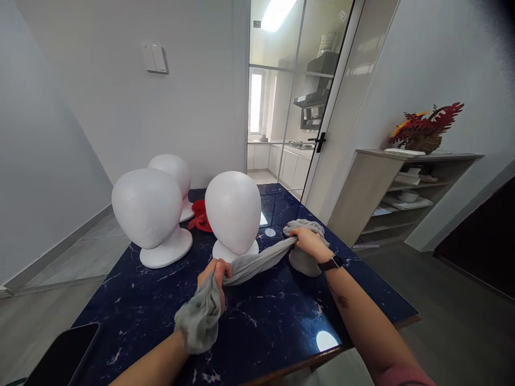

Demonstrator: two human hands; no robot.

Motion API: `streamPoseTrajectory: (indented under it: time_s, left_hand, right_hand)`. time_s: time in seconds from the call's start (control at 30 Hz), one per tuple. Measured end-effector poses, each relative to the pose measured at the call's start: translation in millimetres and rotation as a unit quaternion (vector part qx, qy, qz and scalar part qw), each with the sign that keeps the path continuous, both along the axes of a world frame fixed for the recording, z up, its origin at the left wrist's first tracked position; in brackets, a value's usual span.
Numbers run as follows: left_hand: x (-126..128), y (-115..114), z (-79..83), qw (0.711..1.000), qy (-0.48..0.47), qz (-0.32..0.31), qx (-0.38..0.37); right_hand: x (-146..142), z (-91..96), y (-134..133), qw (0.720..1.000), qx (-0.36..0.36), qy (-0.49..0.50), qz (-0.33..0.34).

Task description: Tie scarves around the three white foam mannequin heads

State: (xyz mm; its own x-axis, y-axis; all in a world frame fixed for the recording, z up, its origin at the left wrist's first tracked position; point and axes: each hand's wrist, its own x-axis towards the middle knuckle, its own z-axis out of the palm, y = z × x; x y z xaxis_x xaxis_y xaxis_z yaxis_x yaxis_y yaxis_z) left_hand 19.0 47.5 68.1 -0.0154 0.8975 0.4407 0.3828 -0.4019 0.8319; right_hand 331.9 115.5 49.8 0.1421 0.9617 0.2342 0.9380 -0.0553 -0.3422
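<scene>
My left hand is closed round one end of a grey cloth, whose loose end hangs over my left wrist. My right hand grips the other end, and the cloth is stretched and twisted between the two hands above the dark blue marble table. More of the grey cloth bunches under and behind my right hand. A black watch sits on my right wrist. A white foam head stands just beyond my hands.
Two more white foam heads stand at the table's left. A red cloth lies between the heads. A black phone lies at the table's near left corner. A shelf unit with a flower basket stands to the right, a glass door behind.
</scene>
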Motion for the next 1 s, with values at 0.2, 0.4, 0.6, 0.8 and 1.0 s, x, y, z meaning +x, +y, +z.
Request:
streamPoseTrajectory:
  time_s: [0.2,0.4,0.6,0.8,1.0]
  left_hand:
    - [8,-2,-15.9,0.98,0.165,-0.107,0.022]
    - [17,-7,-13.9,0.851,0.257,-0.451,0.073]
    - [13,-11,-18.4,0.887,0.228,-0.394,0.071]
    - [63,-23,3.7,0.94,-0.003,-0.337,-0.053]
    - [94,-38,53.4,0.832,-0.131,-0.456,-0.286]
  right_hand:
    - [2,17.2,3,0.934,0.318,0.116,-0.118]
    - [2,25.6,2,0.772,0.424,0.468,-0.074]
    - [-10,52.0,-16,0.714,0.498,0.484,-0.091]
    - [-68,116.9,-54,0.893,0.345,0.277,0.083]
    - [-52,179.0,-54,0.915,0.354,0.127,0.147]
